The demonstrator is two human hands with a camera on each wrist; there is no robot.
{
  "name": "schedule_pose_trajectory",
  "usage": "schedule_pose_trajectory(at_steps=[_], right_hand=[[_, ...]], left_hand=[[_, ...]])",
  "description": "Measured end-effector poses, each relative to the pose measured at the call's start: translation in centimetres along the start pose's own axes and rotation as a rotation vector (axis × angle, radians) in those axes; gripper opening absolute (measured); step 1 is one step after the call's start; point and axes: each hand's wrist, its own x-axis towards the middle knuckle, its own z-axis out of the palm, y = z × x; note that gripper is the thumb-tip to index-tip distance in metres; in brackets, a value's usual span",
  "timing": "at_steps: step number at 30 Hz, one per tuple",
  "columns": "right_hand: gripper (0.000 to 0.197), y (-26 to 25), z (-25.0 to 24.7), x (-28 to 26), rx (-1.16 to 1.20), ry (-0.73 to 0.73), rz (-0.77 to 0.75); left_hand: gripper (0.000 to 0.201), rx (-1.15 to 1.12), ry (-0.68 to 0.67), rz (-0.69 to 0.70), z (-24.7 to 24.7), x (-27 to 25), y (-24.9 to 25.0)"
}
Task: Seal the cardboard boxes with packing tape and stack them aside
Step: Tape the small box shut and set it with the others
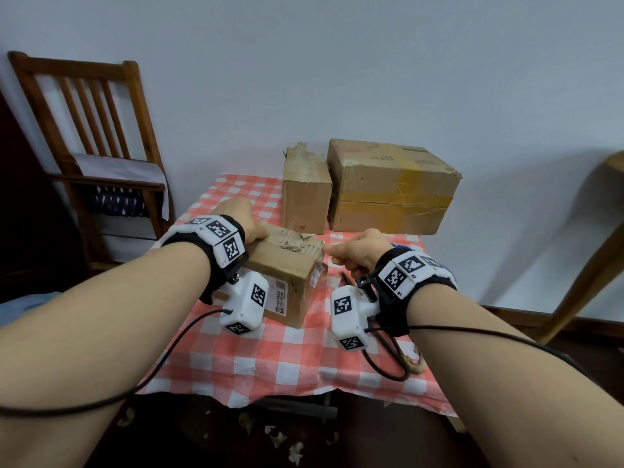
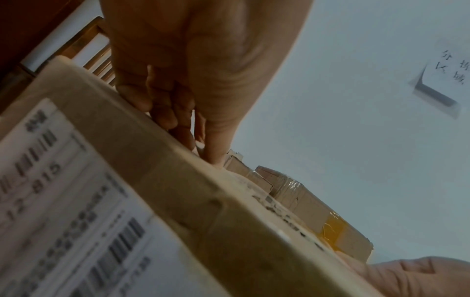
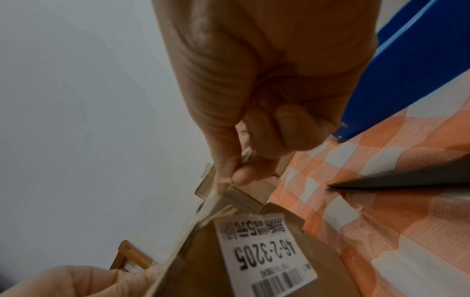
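A small cardboard box (image 1: 287, 265) with white shipping labels lies on the red-checked tablecloth (image 1: 270, 359). My left hand (image 1: 233, 216) holds its top left corner, fingers (image 2: 162, 108) curled down onto the top edge of the box (image 2: 190, 211). My right hand (image 1: 358, 251) is at the top right corner. Its thumb and forefinger (image 3: 229, 170) pinch a pale strip (image 3: 214, 194), which looks like tape, running onto the top edge of the box (image 3: 203, 261). Behind stand a narrow upright box (image 1: 305, 197) and a large taped box (image 1: 388, 190).
Dark scissors (image 1: 347, 280) lie right of the small box, their blade (image 3: 406, 178) pointing at it. A blue object (image 3: 406, 70) sits behind my right hand. A wooden chair (image 1: 101, 130) stands at the left, and a wooden table leg (image 1: 591, 265) at the right.
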Motion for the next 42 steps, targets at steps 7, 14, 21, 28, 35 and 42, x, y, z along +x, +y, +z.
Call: schedule_pose_trajectory(at_steps=[7,14,21,28,35,42], right_hand=[[0.024,1.2,0.1,0.5,0.052,-0.014,-0.027],[0.031,2.0,0.5,0.6,0.085,0.002,-0.056],[0.027,2.7,1.1,1.5,0.128,-0.003,-0.038],[0.034,3.3,2.7,1.9,0.021,-0.028,-0.158],[0.039,3.5,3.3,1.0,-0.013,0.005,-0.150],[0.033,3.7,2.3,0.8,-0.220,0.223,-0.211]], left_hand=[[0.027,0.064,0.032,0.033,0.1,0.3,-0.1],[0.073,0.134,0.072,-0.087,-1.1,0.1,-0.7],[0.038,0.124,0.043,0.321,0.5,-1.6,0.7],[0.063,0.370,-0.281,0.380,3.6,-1.5,0.6],[0.065,0.371,-0.288,0.358,3.4,-1.9,0.7],[0.065,0.344,-0.282,0.354,3.6,-1.9,0.7]])
